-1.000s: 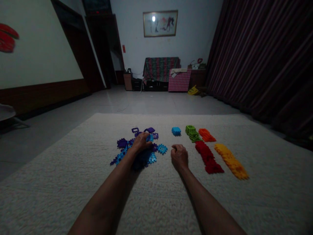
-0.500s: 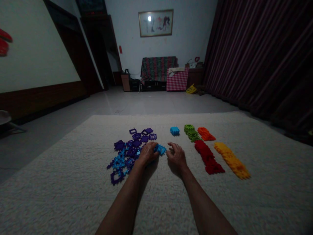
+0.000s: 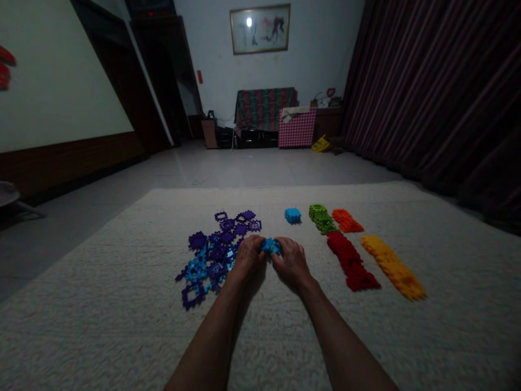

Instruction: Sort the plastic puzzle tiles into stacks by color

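Between my two hands, low over the pale mat, are blue toothed building pieces (image 3: 271, 246), bunched together. My left hand (image 3: 249, 255) is closed on their left side, and my right hand (image 3: 292, 259) grips the right side with thumb and fingers. Just left of my left hand spreads a loose heap of purple toothed pieces (image 3: 220, 252) mixed with light blue pieces (image 3: 197, 267). Beyond my right hand stands a small stack of blue pieces (image 3: 292, 215).
Right of my hands lie a green row (image 3: 321, 219), an orange row (image 3: 347, 220), a red row (image 3: 352, 262) and a yellow row (image 3: 393, 266) of similar pieces. All rest on the cream mat (image 3: 122, 336). A dark curtain (image 3: 427, 98) hangs at the right.
My right hand has moved left and closed on the blue pieces, which only my left hand held before. The view has tilted slightly downward.
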The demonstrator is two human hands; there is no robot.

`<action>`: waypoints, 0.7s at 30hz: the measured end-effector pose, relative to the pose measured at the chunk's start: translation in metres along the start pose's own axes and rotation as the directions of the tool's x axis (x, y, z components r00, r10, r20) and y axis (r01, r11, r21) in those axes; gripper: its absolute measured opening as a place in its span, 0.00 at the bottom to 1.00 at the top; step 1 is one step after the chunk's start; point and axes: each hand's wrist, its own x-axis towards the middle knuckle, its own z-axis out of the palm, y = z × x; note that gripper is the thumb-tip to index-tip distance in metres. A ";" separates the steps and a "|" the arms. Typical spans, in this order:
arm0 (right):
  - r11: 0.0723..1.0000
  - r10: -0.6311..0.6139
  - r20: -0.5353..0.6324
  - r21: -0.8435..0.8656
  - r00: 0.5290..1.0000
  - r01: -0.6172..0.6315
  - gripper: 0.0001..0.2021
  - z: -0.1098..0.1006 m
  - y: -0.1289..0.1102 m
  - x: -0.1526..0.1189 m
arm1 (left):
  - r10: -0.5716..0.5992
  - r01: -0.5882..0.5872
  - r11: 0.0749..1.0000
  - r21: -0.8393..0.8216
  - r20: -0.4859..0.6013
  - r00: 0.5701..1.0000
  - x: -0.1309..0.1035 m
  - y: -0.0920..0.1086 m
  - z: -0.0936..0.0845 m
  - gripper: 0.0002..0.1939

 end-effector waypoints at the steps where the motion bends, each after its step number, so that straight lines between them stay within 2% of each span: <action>1: 1.000 0.017 -0.028 0.011 0.999 -0.016 0.19 0.002 0.003 0.002 | 0.004 -0.004 1.000 -0.003 0.008 1.000 0.000 0.001 0.000 0.16; 7: 0.996 0.079 -0.151 -0.025 0.985 -0.084 0.23 0.001 0.031 0.012 | 0.046 -0.045 0.999 -0.006 0.042 0.998 -0.003 0.010 0.003 0.16; 14: 0.982 0.155 -0.088 -0.094 0.984 -0.163 0.24 -0.009 0.044 0.011 | 0.128 -0.123 0.990 -0.063 0.084 0.988 -0.004 0.014 0.003 0.19; 18: 0.978 0.185 -0.089 -0.077 0.979 -0.192 0.27 -0.010 0.043 0.012 | 0.103 -0.101 0.994 -0.034 0.064 0.993 -0.006 0.012 0.004 0.24; 21: 0.972 0.213 -0.102 -0.075 0.972 -0.221 0.28 -0.009 0.041 0.012 | 0.086 -0.085 0.996 -0.017 0.035 0.996 -0.008 0.010 0.006 0.20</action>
